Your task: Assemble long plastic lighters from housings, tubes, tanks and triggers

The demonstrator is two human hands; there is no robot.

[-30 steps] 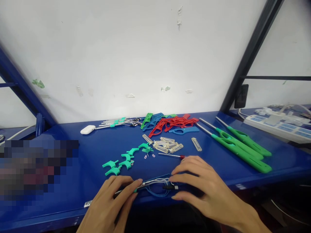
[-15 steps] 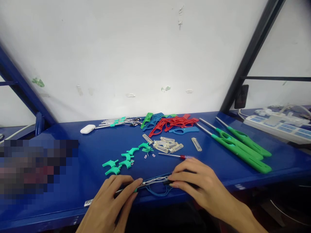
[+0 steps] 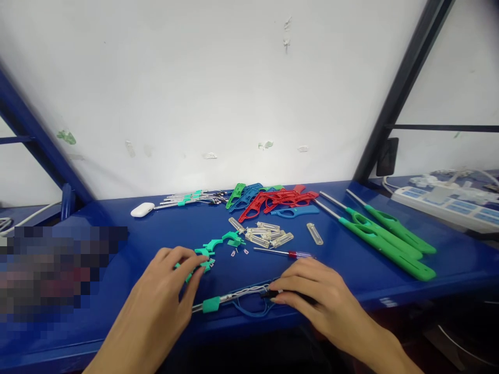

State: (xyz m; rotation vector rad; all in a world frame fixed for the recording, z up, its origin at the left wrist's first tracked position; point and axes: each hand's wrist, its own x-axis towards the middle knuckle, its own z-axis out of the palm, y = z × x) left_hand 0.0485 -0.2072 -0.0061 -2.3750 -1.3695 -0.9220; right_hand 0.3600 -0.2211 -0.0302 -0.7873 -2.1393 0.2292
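Note:
A half-built lighter (image 3: 234, 299) lies near the front edge of the blue bench (image 3: 351, 259): a blue shell half with a metal tube, a teal collar and white wires. My right hand (image 3: 312, 291) rests on its right end, fingers curled and pressing on a black part there. My left hand (image 3: 171, 280) has reached up to the cluster of teal trigger pieces (image 3: 206, 249), fingertips closing on one of them. A red-handled screwdriver (image 3: 284, 253) lies just beyond my right hand.
Clear gas tanks (image 3: 265, 234) sit mid-bench, with red, blue and green shell halves (image 3: 273, 198) behind them. Metal tubes (image 3: 191, 197) and a white earbud case (image 3: 142, 209) lie at the back left. Finished green lighters (image 3: 382, 234) lie right; a power strip (image 3: 444, 202) far right.
My left hand let go of the lighter's tube end and moved up and left to the teal trigger pieces. My right hand stayed on the assembly's right end.

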